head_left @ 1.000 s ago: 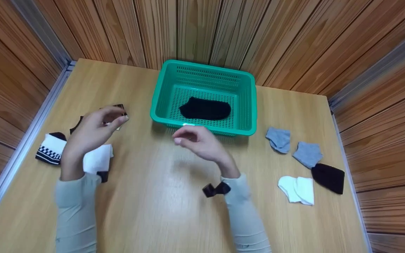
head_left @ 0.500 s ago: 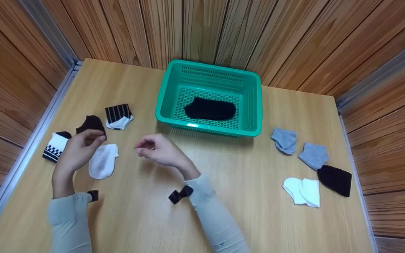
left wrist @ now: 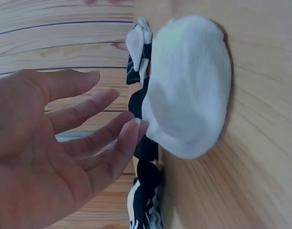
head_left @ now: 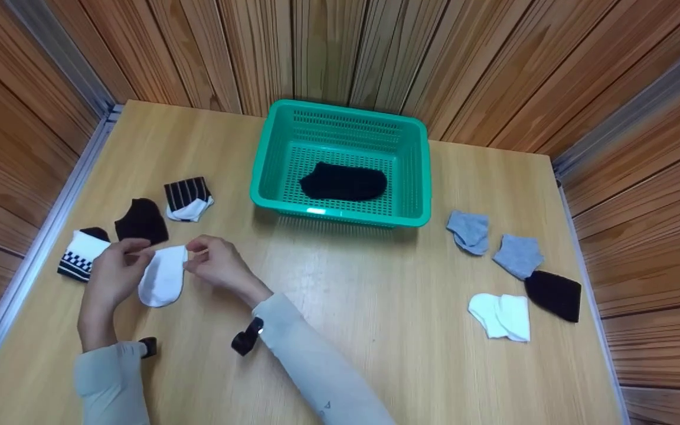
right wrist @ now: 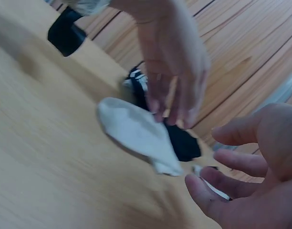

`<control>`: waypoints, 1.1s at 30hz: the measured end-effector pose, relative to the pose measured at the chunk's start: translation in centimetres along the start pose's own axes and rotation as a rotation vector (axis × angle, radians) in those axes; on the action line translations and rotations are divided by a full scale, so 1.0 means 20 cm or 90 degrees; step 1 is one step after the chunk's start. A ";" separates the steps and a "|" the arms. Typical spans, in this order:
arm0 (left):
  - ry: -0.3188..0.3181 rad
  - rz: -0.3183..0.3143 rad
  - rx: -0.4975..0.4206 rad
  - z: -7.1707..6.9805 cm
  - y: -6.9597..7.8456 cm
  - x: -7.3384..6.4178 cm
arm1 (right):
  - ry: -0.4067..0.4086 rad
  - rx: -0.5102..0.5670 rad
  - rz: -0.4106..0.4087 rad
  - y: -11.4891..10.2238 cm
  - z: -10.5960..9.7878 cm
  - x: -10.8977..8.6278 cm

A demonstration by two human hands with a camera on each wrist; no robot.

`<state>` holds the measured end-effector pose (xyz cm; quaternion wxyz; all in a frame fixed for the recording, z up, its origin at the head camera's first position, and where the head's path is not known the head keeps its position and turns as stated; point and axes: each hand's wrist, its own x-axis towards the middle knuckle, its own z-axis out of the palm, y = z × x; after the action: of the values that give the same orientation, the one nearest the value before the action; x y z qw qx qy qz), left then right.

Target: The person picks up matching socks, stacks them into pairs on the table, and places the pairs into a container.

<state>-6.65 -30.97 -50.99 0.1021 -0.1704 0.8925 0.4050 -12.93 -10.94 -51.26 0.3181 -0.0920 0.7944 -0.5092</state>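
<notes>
Booth: a small walled workstation, closer to a lab test bay than a home, I'd say
Walls (head_left: 328, 53): wood-grain planks along the top and both sides
Corner rails (head_left: 59, 59): grey metal, upper left and upper right
Tabletop (head_left: 411, 307): pale wood-grain board reaching the walls
Wrist gear (head_left: 247, 337): black devices, lower left

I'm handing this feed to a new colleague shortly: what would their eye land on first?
Probably the bright green basket, at the far middle of the table, with a black sock lying inside. Next, the left hand and right hand, at either side of a white sock on the table's left part. After that, perhaps the two grey socks toward the right edge.
</notes>
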 end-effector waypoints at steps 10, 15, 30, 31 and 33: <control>-0.006 -0.069 0.005 0.00 -0.03 0.01 | 0.066 0.089 0.074 0.05 0.12 0.05; -0.020 -0.089 -0.011 0.02 -0.04 0.02 | 0.086 0.122 0.080 0.06 0.15 0.06; -0.089 -0.068 -0.038 0.06 0.00 0.05 | 0.069 0.132 0.056 0.13 0.12 0.05; -0.089 -0.062 -0.039 0.07 0.00 0.04 | 0.065 0.134 0.049 0.14 0.11 0.05; -0.097 -0.055 -0.047 0.09 0.01 0.03 | 0.059 0.130 0.044 0.16 0.08 0.05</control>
<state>-7.29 -29.66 -52.19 0.1808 -0.1808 0.8586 0.4444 -12.07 -11.09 -54.95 0.3059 -0.0077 0.7549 -0.5801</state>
